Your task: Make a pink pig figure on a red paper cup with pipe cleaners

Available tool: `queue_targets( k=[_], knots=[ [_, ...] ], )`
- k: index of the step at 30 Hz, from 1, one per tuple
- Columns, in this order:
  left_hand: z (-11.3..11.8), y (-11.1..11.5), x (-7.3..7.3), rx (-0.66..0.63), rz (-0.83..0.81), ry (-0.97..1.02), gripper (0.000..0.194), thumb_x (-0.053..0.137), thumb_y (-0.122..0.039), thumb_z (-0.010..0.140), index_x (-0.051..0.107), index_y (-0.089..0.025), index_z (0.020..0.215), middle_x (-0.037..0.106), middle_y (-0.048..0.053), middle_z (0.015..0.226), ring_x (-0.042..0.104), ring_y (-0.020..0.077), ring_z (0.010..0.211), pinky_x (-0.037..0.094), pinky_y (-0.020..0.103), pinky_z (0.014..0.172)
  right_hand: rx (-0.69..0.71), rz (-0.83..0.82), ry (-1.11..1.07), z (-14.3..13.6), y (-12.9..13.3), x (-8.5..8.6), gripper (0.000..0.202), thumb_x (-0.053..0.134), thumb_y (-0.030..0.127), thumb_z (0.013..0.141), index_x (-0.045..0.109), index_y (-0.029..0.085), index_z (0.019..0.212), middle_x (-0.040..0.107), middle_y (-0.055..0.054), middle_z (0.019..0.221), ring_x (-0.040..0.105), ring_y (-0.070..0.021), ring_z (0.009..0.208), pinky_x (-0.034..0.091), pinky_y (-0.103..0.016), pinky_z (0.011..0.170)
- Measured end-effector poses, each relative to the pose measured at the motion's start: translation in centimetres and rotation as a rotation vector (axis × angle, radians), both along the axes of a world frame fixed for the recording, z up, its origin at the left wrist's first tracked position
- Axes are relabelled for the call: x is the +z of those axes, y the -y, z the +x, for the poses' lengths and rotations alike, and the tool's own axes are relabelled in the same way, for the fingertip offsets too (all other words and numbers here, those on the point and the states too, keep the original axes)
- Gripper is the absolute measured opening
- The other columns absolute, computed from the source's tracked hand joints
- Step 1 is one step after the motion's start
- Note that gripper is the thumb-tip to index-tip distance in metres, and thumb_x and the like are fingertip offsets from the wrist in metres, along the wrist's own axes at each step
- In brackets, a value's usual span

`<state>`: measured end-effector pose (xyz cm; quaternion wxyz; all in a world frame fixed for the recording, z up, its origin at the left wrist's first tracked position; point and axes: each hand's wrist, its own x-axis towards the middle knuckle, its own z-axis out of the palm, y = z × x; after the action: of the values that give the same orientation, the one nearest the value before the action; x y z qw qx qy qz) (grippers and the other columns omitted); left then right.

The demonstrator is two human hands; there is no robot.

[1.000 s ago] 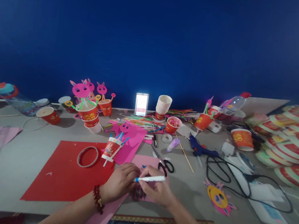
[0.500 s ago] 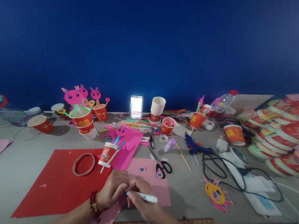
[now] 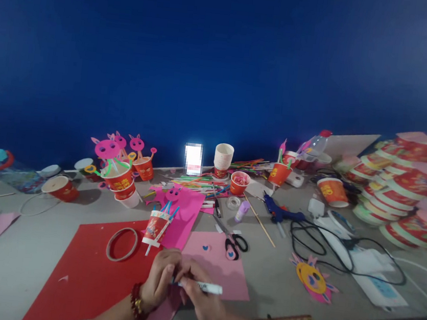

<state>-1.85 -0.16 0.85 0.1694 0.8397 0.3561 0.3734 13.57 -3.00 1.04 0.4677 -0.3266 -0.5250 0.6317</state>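
My right hand [image 3: 201, 297] is wrapped round a white marker [image 3: 208, 287], its blue tip end pointing left at the fingers of my left hand [image 3: 160, 277]. The left hand is closed and touches the right fingertips; anything it pinches is hidden. Beneath both hands lie a red sheet [image 3: 88, 279] and a pink sheet [image 3: 234, 280]. Small paper pieces with blue marks [image 3: 206, 247] rest on the pink one. Black-handled scissors [image 3: 240, 242] lie at its far edge. A decorated red paper cup [image 3: 157, 227] with blue straws and a pink paper figure leans just beyond my left hand.
A tape roll [image 3: 122, 244] lies on the red sheet. On the right are a blue glue gun [image 3: 280, 210], black cables, a yellow-and-pink paper figure [image 3: 311, 280] and piled red cups [image 3: 407, 187]. Pink-headed cup figures [image 3: 119, 175] stand at back left. Straws [image 3: 199, 181] lie along the wall.
The view has shifted slightly, so the table things appear a little lower. Both hands stay together, with the marker still in my right hand at the left fingers.
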Motion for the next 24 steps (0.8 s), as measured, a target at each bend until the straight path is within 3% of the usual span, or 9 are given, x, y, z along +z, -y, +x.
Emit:
queue_targets(
  k=[4, 10, 16, 19, 21, 24],
  knots=[
    [0.6, -0.1, 0.5, -0.119, -0.145, 0.207, 0.049, 0.018, -0.045, 0.100, 0.047, -0.021, 0.068, 0.049, 0.003, 0.063, 0.050, 0.0191, 0.061, 0.039, 0.032, 0.058, 0.031, -0.096, -0.092, 0.4, -0.2, -0.4, 0.018, 0.057, 0.038, 0.086, 0.053, 0.021, 0.080, 0.043, 0.007, 0.060, 0.039, -0.0080, 0.045, 0.031, -0.020, 0.045],
    [0.7, -0.7, 0.6, -0.126, -0.179, 0.244, 0.039, 0.029, -0.036, 0.100, 0.042, -0.021, 0.066, 0.042, 0.000, 0.060, 0.044, 0.0160, 0.057, 0.033, 0.029, 0.056, -0.043, -0.165, -0.130, 0.5, -0.7, 0.2, 0.028, 0.064, 0.046, 0.082, 0.051, 0.021, 0.078, 0.044, 0.009, 0.052, 0.037, -0.0067, 0.041, 0.029, -0.019, 0.042],
    [0.8, -0.8, 0.8, -0.233, -0.178, 0.119, 0.031, 0.033, -0.043, 0.098, 0.051, -0.019, 0.086, 0.054, 0.005, 0.074, 0.053, 0.0197, 0.068, 0.042, 0.031, 0.062, -0.078, -0.198, -0.031, 0.8, -1.6, -0.5, 0.045, 0.058, 0.065, 0.082, 0.045, 0.022, 0.074, 0.041, 0.010, 0.046, 0.035, -0.0069, 0.036, 0.025, -0.018, 0.037],
    [0.8, -0.8, 0.7, -0.249, -0.216, 0.111, 0.033, 0.037, -0.047, 0.096, 0.053, -0.019, 0.101, 0.058, 0.008, 0.085, 0.055, 0.0213, 0.076, 0.045, 0.033, 0.067, -0.102, -0.104, 0.083, 2.8, -1.9, 0.6, 0.046, 0.052, 0.065, 0.087, 0.046, 0.022, 0.073, 0.040, 0.009, 0.048, 0.035, -0.0080, 0.038, 0.028, -0.020, 0.038],
    [0.7, -0.8, 0.7, -0.214, -0.256, 0.137, 0.037, 0.039, -0.049, 0.096, 0.051, -0.019, 0.112, 0.059, 0.010, 0.095, 0.056, 0.0226, 0.082, 0.047, 0.036, 0.072, -0.235, 0.068, 0.210, 5.7, -2.2, 2.6, 0.046, 0.050, 0.061, 0.090, 0.047, 0.022, 0.067, 0.040, 0.007, 0.047, 0.037, -0.0091, 0.041, 0.030, -0.021, 0.041],
    [0.5, -0.7, 0.8, -0.147, -0.306, 0.151, 0.029, 0.041, -0.041, 0.097, 0.049, -0.020, 0.117, 0.059, 0.009, 0.101, 0.057, 0.0218, 0.086, 0.047, 0.036, 0.077, -0.630, 0.326, 0.454, 11.5, -2.8, 5.9, 0.043, 0.045, 0.052, 0.096, 0.055, 0.020, 0.068, 0.044, 0.005, 0.048, 0.040, -0.0111, 0.042, 0.032, -0.022, 0.043]
  ],
)
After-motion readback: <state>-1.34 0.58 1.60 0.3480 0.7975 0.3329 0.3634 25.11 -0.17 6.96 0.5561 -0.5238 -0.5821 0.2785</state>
